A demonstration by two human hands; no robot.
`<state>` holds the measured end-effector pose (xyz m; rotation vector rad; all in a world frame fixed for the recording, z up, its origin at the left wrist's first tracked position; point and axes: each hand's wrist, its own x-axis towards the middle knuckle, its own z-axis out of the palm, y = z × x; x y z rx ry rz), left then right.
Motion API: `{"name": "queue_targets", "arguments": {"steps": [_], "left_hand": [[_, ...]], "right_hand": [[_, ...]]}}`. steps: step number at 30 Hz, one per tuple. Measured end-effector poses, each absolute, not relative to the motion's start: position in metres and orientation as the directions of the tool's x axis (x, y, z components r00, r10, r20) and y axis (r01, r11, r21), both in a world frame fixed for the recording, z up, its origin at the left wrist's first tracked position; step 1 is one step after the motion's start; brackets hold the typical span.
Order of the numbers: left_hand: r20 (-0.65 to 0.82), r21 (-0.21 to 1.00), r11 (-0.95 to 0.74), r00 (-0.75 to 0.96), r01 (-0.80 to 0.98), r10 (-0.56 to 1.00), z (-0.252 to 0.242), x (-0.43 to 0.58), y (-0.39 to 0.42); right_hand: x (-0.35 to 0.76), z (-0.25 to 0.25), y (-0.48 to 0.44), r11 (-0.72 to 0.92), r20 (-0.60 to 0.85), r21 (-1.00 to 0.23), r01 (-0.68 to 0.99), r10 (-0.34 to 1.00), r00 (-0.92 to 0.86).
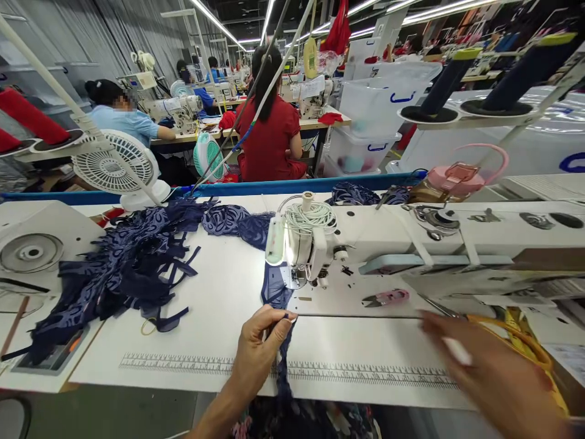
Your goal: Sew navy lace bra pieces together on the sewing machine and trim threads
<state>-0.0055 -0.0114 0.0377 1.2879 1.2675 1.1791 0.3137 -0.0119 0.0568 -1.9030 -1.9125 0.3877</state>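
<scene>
My left hand (259,352) pinches a narrow navy lace strip (277,297) that runs from the sewing machine's presser foot (298,275) down over the table's front edge. My right hand (491,372) is blurred by motion at the lower right, over the table near yellow-handled scissors (518,326); a pale thing shows at its fingers, but I cannot make it out. The white sewing machine (411,238) lies across the right half of the table, with its lamp lit over the needle.
A heap of navy lace pieces (128,268) covers the table's left part. Pink thread snips (386,298) lie under the machine arm. A printed ruler (192,364) runs along the front edge. A white fan (116,164) stands behind. Other people sew at benches beyond.
</scene>
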Motion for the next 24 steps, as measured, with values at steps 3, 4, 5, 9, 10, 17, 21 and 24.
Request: {"name": "queue_targets", "arguments": {"steps": [3,4,5,9,10,17,21,24], "left_hand": [[0.167,0.948,-0.206,0.170,0.244,0.971,0.045,0.001,-0.004],[0.209,0.909,-0.279,0.238,0.311,0.948,0.047,-0.001,0.000],[0.246,0.850,-0.361,0.316,0.384,0.916,0.048,-0.006,0.004],[0.318,0.314,-0.669,0.589,0.674,0.743,0.043,-0.058,0.015],[0.325,0.148,-0.678,0.612,0.720,0.721,0.039,-0.074,0.015],[0.560,-0.068,-0.395,0.362,0.916,0.745,0.017,-0.079,-0.007],[0.513,0.086,-0.640,0.517,0.763,0.685,0.012,-0.018,-0.019],[0.327,0.126,-0.687,0.624,0.715,0.710,0.006,-0.003,-0.012]], "right_hand": [[0.213,0.043,-0.021,-0.056,-0.185,-0.917,0.396,0.937,-0.297],[0.185,0.040,-0.022,-0.087,-0.192,-0.965,0.249,0.879,-0.436],[0.165,0.039,-0.023,-0.144,-0.201,-0.979,0.147,0.823,-0.531],[0.166,0.046,-0.011,-0.245,-0.316,-0.949,0.201,0.768,-0.558],[0.179,0.048,-0.004,-0.158,-0.291,-0.944,0.289,0.811,-0.508],[0.216,0.031,0.032,0.045,-0.281,-0.757,0.652,0.878,-0.387],[0.203,0.025,0.031,-0.009,-0.322,-0.799,0.601,0.851,-0.414],[0.223,0.034,0.030,-0.115,-0.430,-0.826,0.551,0.760,-0.487]]}}
